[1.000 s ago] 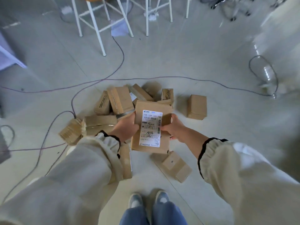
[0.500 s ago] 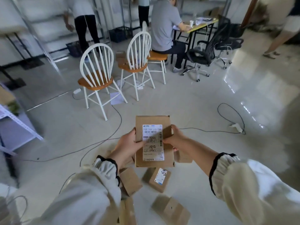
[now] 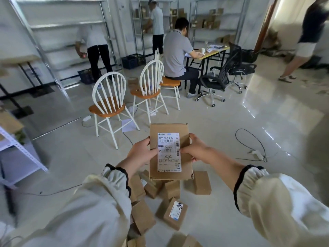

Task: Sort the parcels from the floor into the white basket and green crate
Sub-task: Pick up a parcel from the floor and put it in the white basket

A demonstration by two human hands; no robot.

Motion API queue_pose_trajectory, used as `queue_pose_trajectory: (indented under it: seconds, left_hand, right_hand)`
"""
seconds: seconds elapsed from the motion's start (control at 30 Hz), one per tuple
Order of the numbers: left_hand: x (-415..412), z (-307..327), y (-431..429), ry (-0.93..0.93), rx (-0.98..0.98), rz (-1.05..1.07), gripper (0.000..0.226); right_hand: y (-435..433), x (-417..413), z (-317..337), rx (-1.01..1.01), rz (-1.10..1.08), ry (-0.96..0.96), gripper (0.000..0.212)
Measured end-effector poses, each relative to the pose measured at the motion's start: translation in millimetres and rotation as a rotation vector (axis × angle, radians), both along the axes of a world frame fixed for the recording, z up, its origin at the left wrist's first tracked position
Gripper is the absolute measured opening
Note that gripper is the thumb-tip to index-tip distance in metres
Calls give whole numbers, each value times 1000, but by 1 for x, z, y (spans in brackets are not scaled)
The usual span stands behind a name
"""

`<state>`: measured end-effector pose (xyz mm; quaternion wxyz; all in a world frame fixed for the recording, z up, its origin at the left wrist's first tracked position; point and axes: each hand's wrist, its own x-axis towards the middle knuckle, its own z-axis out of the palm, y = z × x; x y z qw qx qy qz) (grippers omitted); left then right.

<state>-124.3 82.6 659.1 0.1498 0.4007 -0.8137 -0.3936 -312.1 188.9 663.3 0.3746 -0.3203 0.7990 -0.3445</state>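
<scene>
From the head view, we have raised our gaze since half a second ago: the shelving at the back and the people near it now show in full, and the pile of parcels point(image 3: 170, 196) on the floor has slid toward the bottom edge. The held parcel point(image 3: 170, 151) stays in front of us, upright, its white label point(image 3: 169, 152) facing us. The left hand point(image 3: 142, 154) still grips the parcel's left edge with the thumb on the front face, and the right hand point(image 3: 196, 149) is still closed on the right edge, thumb reaching the label's side.

Below the held parcel the pile lies loose on the floor; one box point(image 3: 175, 213) down there shows a small label on top, and another box point(image 3: 202, 182) sits just right of the pile. Beyond the held parcel stand two white chairs point(image 3: 108, 106) with wooden seats.

Dark crates point(image 3: 130, 61) sit on the floor by the shelving, far beyond the held parcel; we cannot tell what they hold. Our sleeves cover the pile's left part, and the lowest boxes are cut off by the frame. The small print on the label is too blurred to read.
</scene>
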Motion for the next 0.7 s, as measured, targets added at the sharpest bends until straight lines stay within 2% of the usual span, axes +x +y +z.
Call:
queue_pose_trajectory:
  seconds: [0.2, 0.33, 0.5, 0.7]
  left_hand:
    - [-15, 5, 10, 22, 23, -53, 43]
    - [-40, 3, 27, 46, 44, -171, 38]
    - [-90, -6, 74, 21, 75, -408, 33]
    - [-156, -14, 177, -19, 96, -712, 29]
  right_hand:
    - [25, -7, 8, -17, -32, 13, 66]
    - [64, -14, 15, -8, -144, 23, 67]
    - [144, -23, 13, -18, -404, -22, 69]
    - [279, -23, 5, -42, -747, -52, 58]
